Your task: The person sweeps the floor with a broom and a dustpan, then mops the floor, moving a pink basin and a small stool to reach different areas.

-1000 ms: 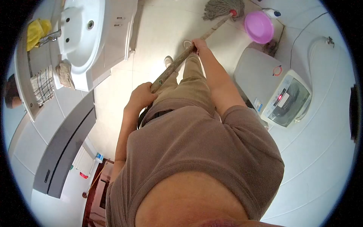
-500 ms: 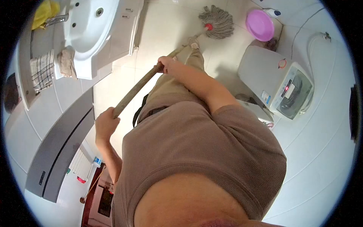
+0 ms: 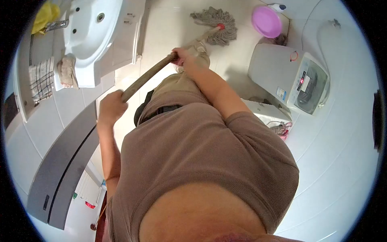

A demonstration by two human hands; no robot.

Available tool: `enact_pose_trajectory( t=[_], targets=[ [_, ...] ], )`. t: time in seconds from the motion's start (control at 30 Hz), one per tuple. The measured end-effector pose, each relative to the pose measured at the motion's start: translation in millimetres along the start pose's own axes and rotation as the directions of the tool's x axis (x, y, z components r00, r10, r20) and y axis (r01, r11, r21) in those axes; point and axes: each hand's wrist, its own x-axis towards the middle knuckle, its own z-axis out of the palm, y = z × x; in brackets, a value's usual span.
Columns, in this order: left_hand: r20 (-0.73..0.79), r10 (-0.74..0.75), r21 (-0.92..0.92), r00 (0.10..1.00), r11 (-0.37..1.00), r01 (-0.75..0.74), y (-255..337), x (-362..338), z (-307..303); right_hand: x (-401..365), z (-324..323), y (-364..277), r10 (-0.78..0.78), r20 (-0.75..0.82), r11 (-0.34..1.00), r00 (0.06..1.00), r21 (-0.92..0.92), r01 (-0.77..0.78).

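A mop with a long wooden handle (image 3: 148, 76) runs diagonally across the front of my body. My left hand (image 3: 112, 107) is wrapped round the handle's upper end. Further down the handle, my right hand (image 3: 183, 58) grips it in front of my legs. The grey string mop head (image 3: 225, 34) lies spread on the tiled floor beyond my feet, joined to the handle by a red collar (image 3: 220, 26). Part of the lower handle passes close by my shoe, where it is hard to make out.
A white washbasin (image 3: 86, 36) on a cabinet stands to the left, with a cloth (image 3: 67, 71) at its edge. Below it is a grey curved panel (image 3: 64, 161). On the right stand a washing machine (image 3: 290, 78) and a pink plastic basin (image 3: 266, 21).
My left hand has moved forward with the top of the handle. The mop head's strands, fanned to the right before, now trail left and toward me. My view has shifted slightly.
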Motion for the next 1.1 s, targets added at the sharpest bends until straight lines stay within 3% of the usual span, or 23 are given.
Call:
enact_pose_trajectory(
  t=[0.07,0.13,0.23,0.37,0.47,0.53,0.57,0.6,0.67,0.8,0.87,1.0,1.07,1.1],
  targets=[
    [-0.009,0.037,-0.023,0.999,0.999,-0.038,20,23,8,7,-26,-35,-0.020,-0.048,1.000,0.999,0.014,0.021],
    [0.048,0.030,-0.018,0.998,0.999,-0.030,39,44,10,19,-60,-58,-0.129,-0.082,0.974,0.988,-0.197,0.111],
    [0.114,0.036,-0.028,0.993,0.999,-0.033,54,65,10,-12,-69,-87,-0.118,-0.178,0.969,0.977,-0.235,0.075],
    [0.154,0.062,-0.065,0.986,0.997,-0.052,64,90,9,-22,-79,-104,-0.155,-0.244,0.966,0.957,-0.238,0.095],
    [0.186,0.055,-0.082,0.981,0.996,-0.041,78,100,2,-12,-95,-111,-0.184,-0.204,0.974,0.962,-0.170,0.150],
    [0.220,0.048,-0.119,0.974,0.993,-0.022,88,108,-7,-14,-95,-124,-0.141,-0.234,0.975,0.962,-0.204,0.094],
    [0.226,0.043,-0.116,0.973,0.993,-0.017,95,113,-11,-16,-96,-132,-0.100,-0.255,0.993,0.962,-0.084,0.081],
    [0.230,0.039,-0.119,0.972,0.993,-0.012,100,120,-16,-14,-99,-142,-0.095,-0.257,0.993,0.962,-0.087,0.075],
    [0.209,0.071,-0.086,0.975,0.995,-0.054,109,133,-30,-10,-104,-153,-0.047,-0.166,0.996,0.985,-0.084,0.034],
    [0.283,-0.049,-0.067,0.958,0.995,0.071,138,160,-73,-22,-84,-186,-0.007,-0.234,0.997,0.972,-0.075,-0.011],
    [0.264,-0.020,-0.075,0.964,0.996,0.042,144,165,-82,-39,-75,-198,0.088,-0.149,0.996,0.985,0.000,-0.089],
    [0.198,-0.060,0.011,0.978,0.998,0.059,158,172,-100,-69,-73,-225,0.080,-0.076,0.996,0.994,0.043,-0.077],
    [0.104,-0.078,0.058,0.992,0.996,0.072,162,176,-103,-88,-87,-251,0.168,-0.099,0.978,0.981,-0.112,-0.178],
    [0.128,-0.115,0.079,0.985,0.991,0.106,168,180,-109,-74,-121,-263,0.149,-0.092,0.986,0.985,-0.067,-0.155]
  ],
)
